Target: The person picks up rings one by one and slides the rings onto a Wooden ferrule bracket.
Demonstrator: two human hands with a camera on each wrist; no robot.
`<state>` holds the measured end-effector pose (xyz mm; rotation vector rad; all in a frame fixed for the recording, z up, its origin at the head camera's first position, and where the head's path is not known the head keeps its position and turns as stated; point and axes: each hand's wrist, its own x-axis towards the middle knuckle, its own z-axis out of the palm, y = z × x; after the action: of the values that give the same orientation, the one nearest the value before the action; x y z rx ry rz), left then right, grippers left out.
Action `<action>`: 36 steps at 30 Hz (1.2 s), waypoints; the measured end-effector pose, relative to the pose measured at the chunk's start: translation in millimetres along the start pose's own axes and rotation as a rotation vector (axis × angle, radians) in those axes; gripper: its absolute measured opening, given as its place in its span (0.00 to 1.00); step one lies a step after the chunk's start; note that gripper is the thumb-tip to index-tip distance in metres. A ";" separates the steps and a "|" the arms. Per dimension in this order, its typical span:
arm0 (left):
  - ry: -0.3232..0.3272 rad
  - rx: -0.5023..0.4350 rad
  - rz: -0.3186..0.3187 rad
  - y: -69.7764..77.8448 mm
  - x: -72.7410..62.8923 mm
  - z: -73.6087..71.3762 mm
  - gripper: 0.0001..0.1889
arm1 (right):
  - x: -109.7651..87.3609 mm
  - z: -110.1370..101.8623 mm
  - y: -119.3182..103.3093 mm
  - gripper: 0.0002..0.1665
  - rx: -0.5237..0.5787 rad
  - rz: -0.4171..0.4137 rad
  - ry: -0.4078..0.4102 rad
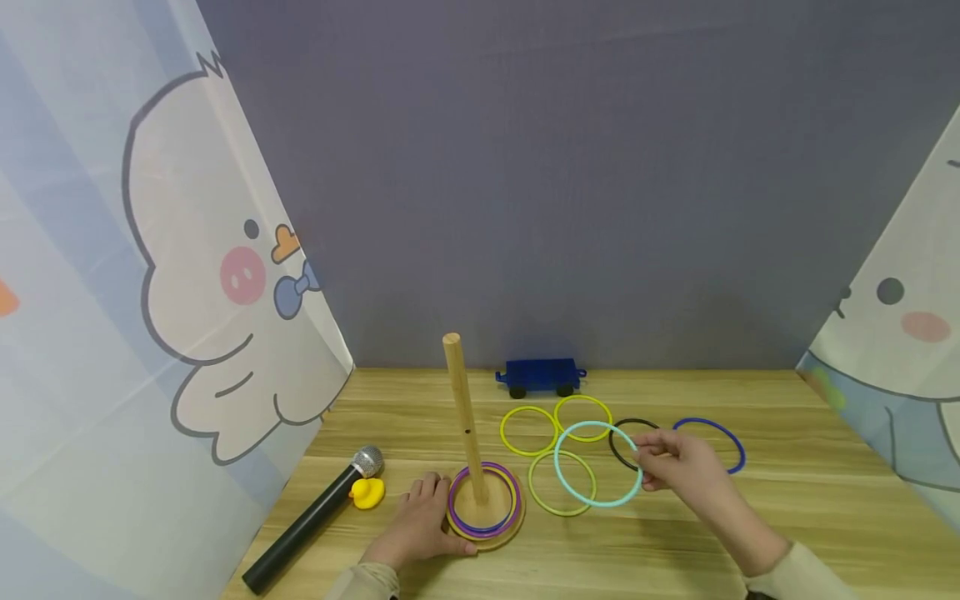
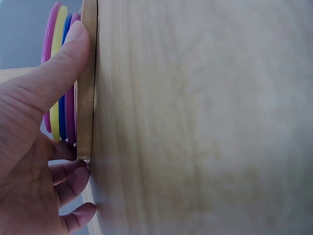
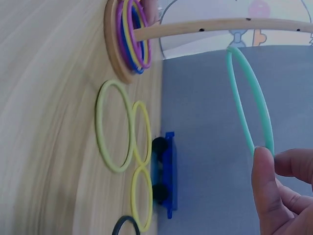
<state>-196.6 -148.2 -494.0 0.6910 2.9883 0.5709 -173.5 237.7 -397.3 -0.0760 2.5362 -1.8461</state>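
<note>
A wooden ring-toss stand has an upright post and a round base. Purple, yellow and blue rings lie stacked around the foot of the post. My left hand grips the left side of the base, thumb at the near edge and fingers round the far side. Between thumb and fingertips, my right hand pinches a turquoise ring by its right edge. That ring is tilted and raised above the table, right of the post. In the right wrist view the turquoise ring shows nearly edge-on.
Beyond the turquoise ring lie two yellow rings, a yellow-green ring, a black ring and a blue ring. A blue toy wagon stands by the back wall. Left are a microphone and a yellow rubber duck.
</note>
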 end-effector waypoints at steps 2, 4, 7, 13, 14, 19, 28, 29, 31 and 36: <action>0.001 0.004 -0.001 0.1 -0.5 0.8 0.60 | 0.5 2.2 -4.7 0.19 0.021 -0.017 -0.007; -0.002 0.001 -0.006 -0.2 -0.6 1.6 0.60 | 0.9 3.9 -8.5 0.19 0.033 -0.038 -0.020; -0.006 0.012 -0.015 -0.2 -0.5 2.1 0.60 | 1.3 5.6 -13.8 0.20 0.053 -0.050 -0.031; -0.008 0.016 -0.008 2.1 -1.2 -1.6 0.58 | 1.9 8.6 -23.4 0.21 0.059 -0.047 -0.039; -0.008 0.018 -0.007 2.1 -1.3 -1.8 0.59 | 2.0 9.1 -25.3 0.22 0.061 -0.041 -0.037; 0.003 0.021 -0.010 -0.4 -0.4 1.0 0.59 | 2.5 11.4 -35.2 0.24 0.073 -0.045 -0.039; -0.003 0.007 -0.032 -3.1 1.0 4.7 0.60 | 4.4 15.7 -52.4 0.22 0.099 -0.079 -0.046; -0.006 0.006 -0.032 -2.5 1.0 3.8 0.60 | 4.7 15.9 -54.5 0.22 0.098 -0.088 -0.050; -0.011 0.012 -0.035 -0.4 0.8 1.6 0.60 | 5.5 16.3 -59.5 0.21 0.103 -0.100 -0.055; -0.023 0.026 -0.034 4.4 0.3 -3.7 0.59 | 7.2 16.9 -72.7 0.21 0.099 -0.123 -0.074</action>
<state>-195.4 -145.7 -489.0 0.6424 2.9854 0.5203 -177.5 199.1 -333.2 -0.3000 2.4380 -1.9689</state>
